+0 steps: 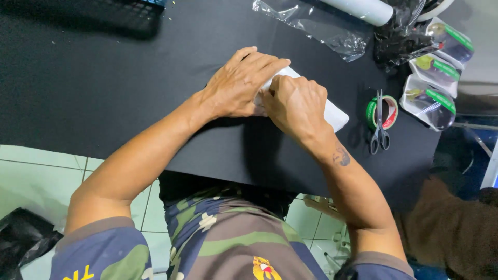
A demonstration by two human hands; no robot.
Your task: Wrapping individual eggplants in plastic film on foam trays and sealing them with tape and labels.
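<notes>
Both hands rest on a flat white packet [334, 113] that lies near the middle of the black counter [104, 88].

The left hand [236, 85] lies palm-down across the upper left part of the packet. Its fingers are extended and held close together, pressing flat on the white surface; this grip pins the packet and does not pinch it.

The right hand [296, 106] sits just beside the left, touching it. Its fingers are curled under at the packet's near edge. Whether this grip pinches the edge or only presses on it cannot be told, since the fingertips are hidden.

The packet's right end projects from under the right hand.

To the right, a pair of scissors [379, 129] lies across a roll of green tape [371, 111]. Clear pouches with green strips [434, 96] lie at the counter's right edge. A crumpled clear plastic sheet [316, 26] and a white tube [363, 9] lie at the far side.
</notes>
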